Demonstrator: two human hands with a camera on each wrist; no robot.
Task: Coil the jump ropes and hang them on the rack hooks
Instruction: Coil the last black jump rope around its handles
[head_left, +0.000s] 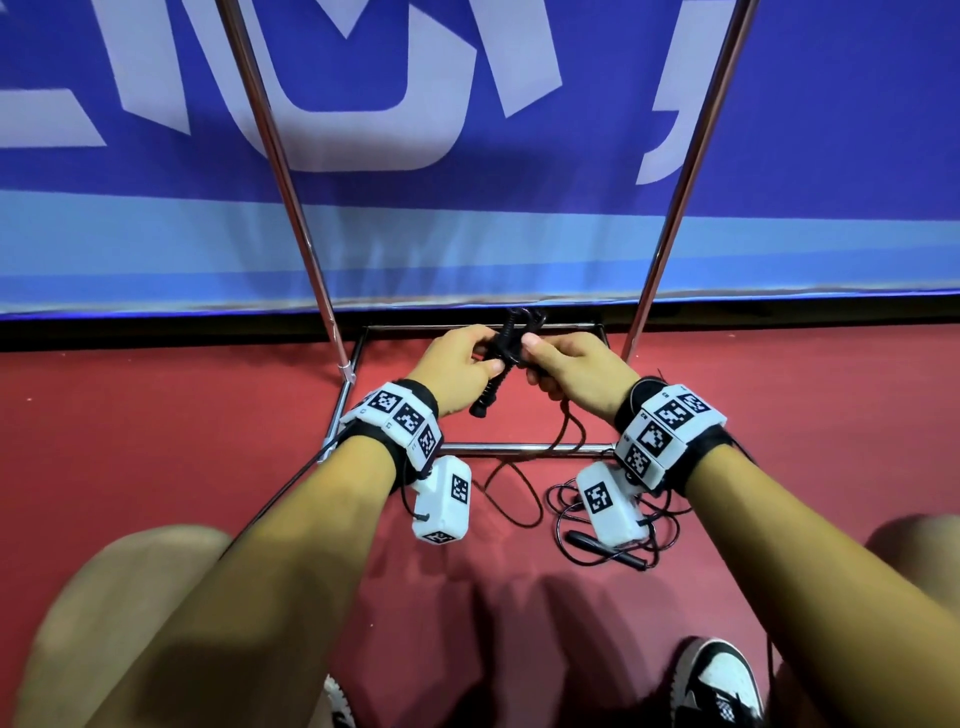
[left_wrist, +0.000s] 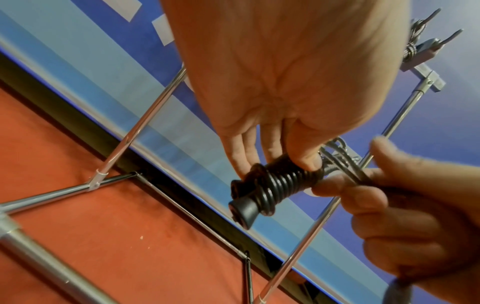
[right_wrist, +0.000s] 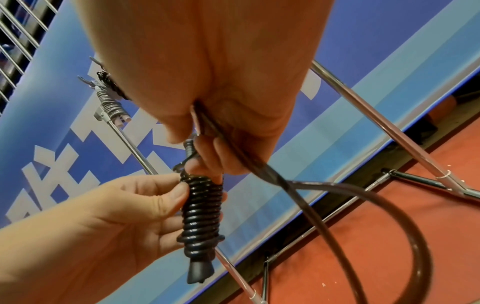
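Red floor (head_left: 182, 441); both hands (head_left: 457, 364) wrap black jump rope (head_left: 501, 358).

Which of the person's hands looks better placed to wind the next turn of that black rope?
Right, probably. The right hand pinches the loose cord trailing to the floor, so it can likely lay the next turn. The left hand holds the wound handle bundle steady.

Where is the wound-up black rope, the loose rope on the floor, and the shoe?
wound-up black rope (right_wrist: 202, 214), right wrist view, middle of the coils.
loose rope on the floor (head_left: 566, 540), head view, a loop.
shoe (head_left: 719, 680), head view, its white toe.
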